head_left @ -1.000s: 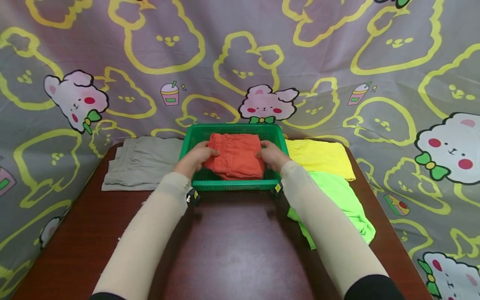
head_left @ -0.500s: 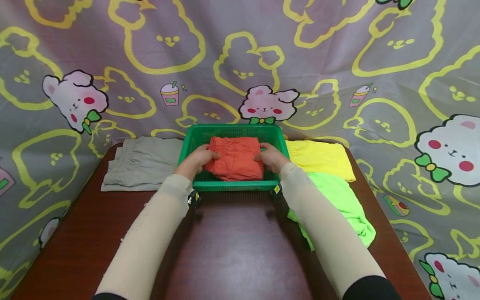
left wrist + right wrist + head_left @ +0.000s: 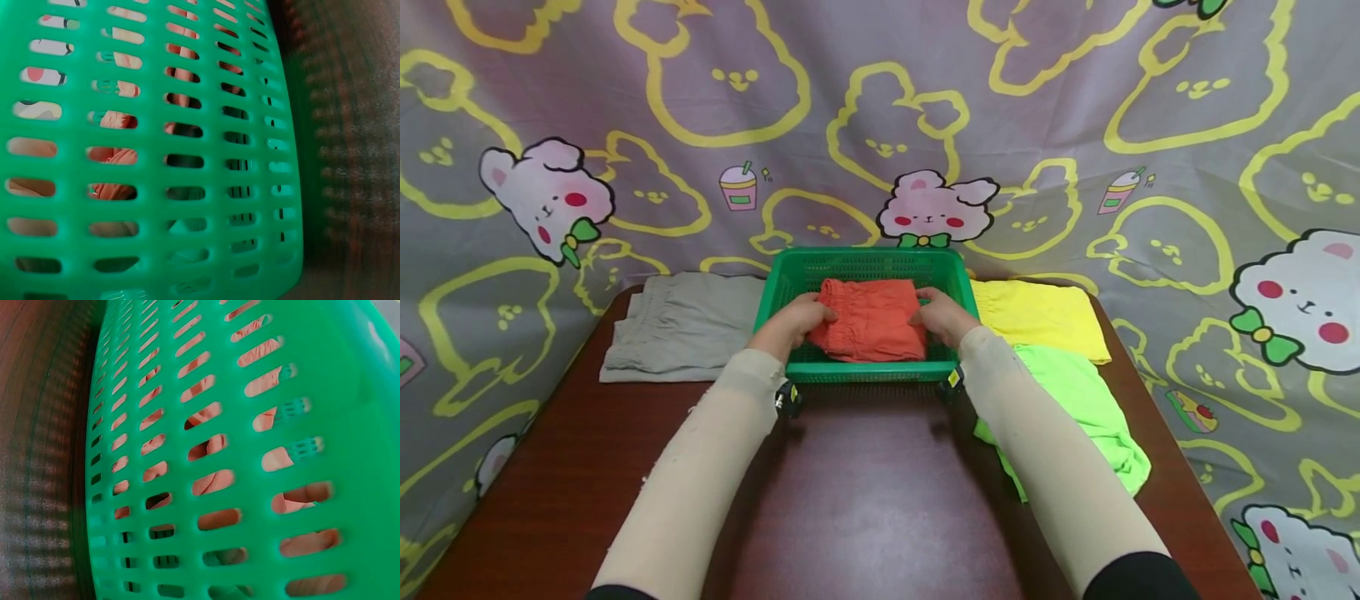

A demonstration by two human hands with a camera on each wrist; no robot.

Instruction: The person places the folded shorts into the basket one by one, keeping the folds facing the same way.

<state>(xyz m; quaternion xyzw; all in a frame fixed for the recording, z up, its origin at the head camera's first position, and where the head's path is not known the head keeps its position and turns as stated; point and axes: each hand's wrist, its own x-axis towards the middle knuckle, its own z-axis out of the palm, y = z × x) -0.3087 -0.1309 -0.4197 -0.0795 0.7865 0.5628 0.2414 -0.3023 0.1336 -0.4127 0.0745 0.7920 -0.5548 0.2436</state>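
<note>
In the head view, folded red shorts (image 3: 874, 321) with a gathered waistband at their left lie low inside a green slotted plastic basket (image 3: 872, 369). My left hand (image 3: 800, 320) grips their left edge, thumb on top. On the opposite edge, my right hand (image 3: 942, 316) pinches the cloth with its thumb over it; the fingers of both hands are partly hidden beneath. Both wrist views look through the slots of the basket wall (image 3: 150, 172), where pieces of hand and red cloth show.
Grey folded clothes (image 3: 692, 325) lie left of the basket on the brown table (image 3: 880, 483). At the right are a yellow folded garment (image 3: 1045, 317) and a rumpled neon green one (image 3: 1086, 408), partly under my right forearm. A patterned curtain (image 3: 820, 100) hangs behind.
Both hands have brought the red shorts slightly down and nearer in the basket, so more of its far wall shows. The grip looks the same; the basket and other clothes stay put.
</note>
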